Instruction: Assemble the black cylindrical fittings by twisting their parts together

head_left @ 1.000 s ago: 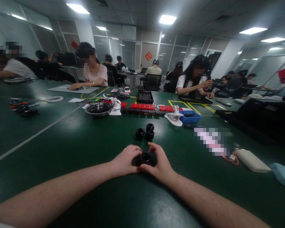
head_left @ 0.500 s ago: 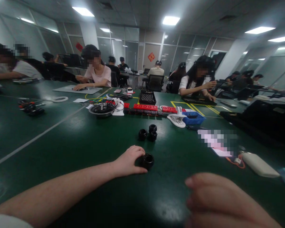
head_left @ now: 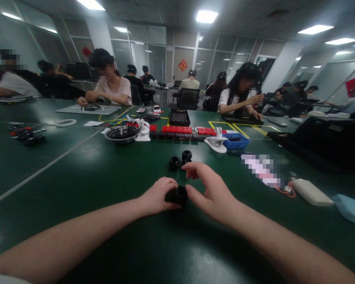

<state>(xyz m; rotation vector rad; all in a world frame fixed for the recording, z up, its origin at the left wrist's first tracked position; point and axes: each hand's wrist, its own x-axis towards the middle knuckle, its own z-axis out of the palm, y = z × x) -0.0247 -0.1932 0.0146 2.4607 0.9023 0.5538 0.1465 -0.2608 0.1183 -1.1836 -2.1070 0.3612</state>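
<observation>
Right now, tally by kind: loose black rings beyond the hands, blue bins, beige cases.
Loose black rings: 3
Blue bins: 1
Beige cases: 1
Total: 5
Excluded: the black piece in the left hand; can't tell if it's one ring or more.

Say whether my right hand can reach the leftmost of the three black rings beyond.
Probably yes: the right hand is open, with nothing visible between it and the leftmost far black ring.

Glossy black ring (head_left: 182, 192), smooth green tabletop (head_left: 121, 169) with soft sheen, plastic-looking blue basket (head_left: 236, 144) and white clamp (head_left: 216, 146)
</observation>
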